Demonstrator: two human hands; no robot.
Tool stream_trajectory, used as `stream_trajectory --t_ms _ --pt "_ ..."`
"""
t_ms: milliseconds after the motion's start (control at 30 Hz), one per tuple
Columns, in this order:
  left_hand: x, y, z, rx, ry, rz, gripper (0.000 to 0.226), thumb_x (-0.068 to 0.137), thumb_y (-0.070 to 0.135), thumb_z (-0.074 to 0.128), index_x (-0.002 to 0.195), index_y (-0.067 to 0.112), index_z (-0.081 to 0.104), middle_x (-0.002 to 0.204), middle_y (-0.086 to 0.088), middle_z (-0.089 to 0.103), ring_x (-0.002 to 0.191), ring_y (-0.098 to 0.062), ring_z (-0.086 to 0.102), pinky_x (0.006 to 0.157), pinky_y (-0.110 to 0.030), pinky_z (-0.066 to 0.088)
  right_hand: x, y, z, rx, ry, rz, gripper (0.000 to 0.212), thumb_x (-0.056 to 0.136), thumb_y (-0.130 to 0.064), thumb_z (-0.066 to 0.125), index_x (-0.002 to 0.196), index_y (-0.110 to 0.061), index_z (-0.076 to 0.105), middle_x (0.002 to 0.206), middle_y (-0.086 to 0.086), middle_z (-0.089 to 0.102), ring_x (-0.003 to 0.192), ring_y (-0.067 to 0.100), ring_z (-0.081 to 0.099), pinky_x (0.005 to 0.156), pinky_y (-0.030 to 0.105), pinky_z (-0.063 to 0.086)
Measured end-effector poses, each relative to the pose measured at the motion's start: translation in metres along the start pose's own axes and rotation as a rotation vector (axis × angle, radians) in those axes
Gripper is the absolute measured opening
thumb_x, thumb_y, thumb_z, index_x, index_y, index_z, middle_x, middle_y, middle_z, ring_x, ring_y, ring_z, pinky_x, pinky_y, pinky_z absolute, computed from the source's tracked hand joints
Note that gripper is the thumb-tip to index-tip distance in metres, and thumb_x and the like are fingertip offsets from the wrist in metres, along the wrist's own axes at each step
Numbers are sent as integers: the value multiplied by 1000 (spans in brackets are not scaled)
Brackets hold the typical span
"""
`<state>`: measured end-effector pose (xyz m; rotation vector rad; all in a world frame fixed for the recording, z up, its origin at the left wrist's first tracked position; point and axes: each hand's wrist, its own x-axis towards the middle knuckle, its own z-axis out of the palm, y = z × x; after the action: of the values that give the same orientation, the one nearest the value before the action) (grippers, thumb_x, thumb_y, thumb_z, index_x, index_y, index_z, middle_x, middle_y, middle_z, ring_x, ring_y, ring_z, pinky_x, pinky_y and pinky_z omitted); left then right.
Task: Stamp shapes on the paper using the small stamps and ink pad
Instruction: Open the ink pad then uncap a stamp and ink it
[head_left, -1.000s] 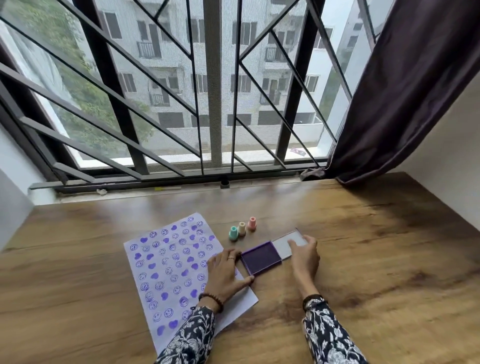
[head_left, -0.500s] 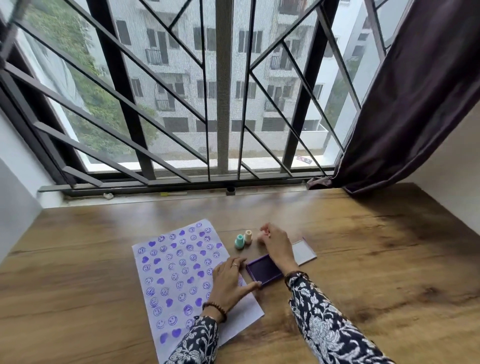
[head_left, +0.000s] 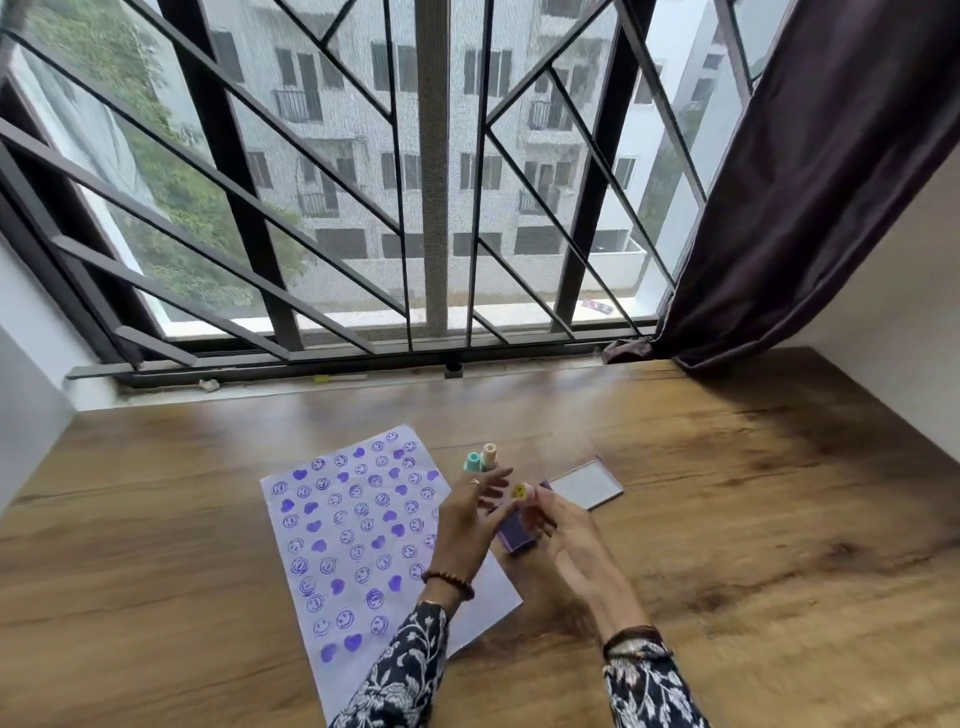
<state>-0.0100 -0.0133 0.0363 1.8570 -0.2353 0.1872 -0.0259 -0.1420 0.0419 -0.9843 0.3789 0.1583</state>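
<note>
Both hands are raised off the surface (head_left: 727, 493) over the ink pad (head_left: 514, 535), forearms coming in from the bottom edge in dark floral sleeves.

Right hand (head_left: 563, 525): palm turned inward, fingers curled, grip closed on a small pink stamp (head_left: 522, 491) held at the fingertips. The stamp's face is tipped up toward the camera (yellowish, with a mark on it, too blurred to read).

Left hand (head_left: 470, 512): lifted beside the right hand, fingers spread and loose, grip open and empty. A ring shows on one finger, a bead bracelet on the wrist. Its fingertips are close to the stamp; I can't tell if they touch it.

The ink pad lies open on the surface under the two hands, its purple pad mostly hidden by them. Its lid (head_left: 586, 484) lies flat just beyond, to the right.

Two more stamps stand upright side by side just past the left fingertips: a teal one (head_left: 472, 461) and a peach one (head_left: 489, 455).

The paper (head_left: 343, 535) lies flat to the left, partly under the left forearm, covered in rows of purple smiley and heart prints. Its lower right area is bare white
</note>
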Motion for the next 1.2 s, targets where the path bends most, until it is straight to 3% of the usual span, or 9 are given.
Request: stream_trajectory --t_ms 100,400,533,700,800,900,1000,1100,1200 --pt "-3 1 -2 3 -24 7 31 73 13 74 103 13 66 97 -9 67 81 -19 64 75 -25 52 -5 1 0 44 -51 15 19 92 -8 50 88 -4 69 73 1 75 65 6 68 61 15 57" --pt "-10 3 -6 -28 -17 56 26 72 5 74 96 10 68 91 -10 69 82 -18 67 78 -29 56 -11 -1 7 -37 -54 -6 23 72 -23 64 86 -5 70 68 1 72 62 6 65 59 15 56" --pt "-12 -2 -7 -39 -14 54 28 70 5 75 97 8 68 94 -7 69 83 -16 67 79 -21 54 -11 0 5 30 54 35 28 95 -23 47 82 -4 64 58 1 70 51 6 64 51 15 55" --pt "-14 -12 -10 -83 14 -43 23 74 7 72 96 14 68 91 -3 68 78 -11 65 71 -11 50 -10 -3 2 182 107 60 26 95 -16 46 79 -4 63 52 4 67 44 9 63 47 18 56" --pt "-13 -17 -8 -55 19 -106 17 79 9 68 95 14 65 89 -2 65 81 -15 63 66 -5 45 -8 -2 -2 169 122 50 21 94 -9 47 81 -2 61 66 9 64 51 10 62 50 16 56" --pt "-10 -22 -6 -21 16 -180 17 85 15 61 101 9 60 101 -8 64 94 -22 61 77 -12 46 -4 0 -10 -14 146 -29 15 92 -2 50 81 -6 60 77 12 61 63 13 59 57 17 57" --pt "-8 -26 -4 26 -7 -208 21 87 20 58 104 8 56 110 -10 63 102 -21 57 89 -29 43 -3 1 -16 -512 275 -160 1 85 -11 64 85 -11 63 87 14 69 76 21 65 74 33 56" --pt "-8 -27 -1 14 -34 -219 18 89 21 54 103 9 53 104 -7 62 93 -13 55 72 -3 37 -5 1 -18 -988 365 -349 8 81 -24 67 83 -17 64 83 2 69 79 18 64 64 25 47" --pt "-12 -28 1 -46 -44 -250 9 92 22 49 99 18 52 99 -1 60 89 -6 55 67 4 37 -7 5 -18 -1184 327 -498 7 86 -25 62 86 -18 63 84 0 65 73 13 60 57 17 42"
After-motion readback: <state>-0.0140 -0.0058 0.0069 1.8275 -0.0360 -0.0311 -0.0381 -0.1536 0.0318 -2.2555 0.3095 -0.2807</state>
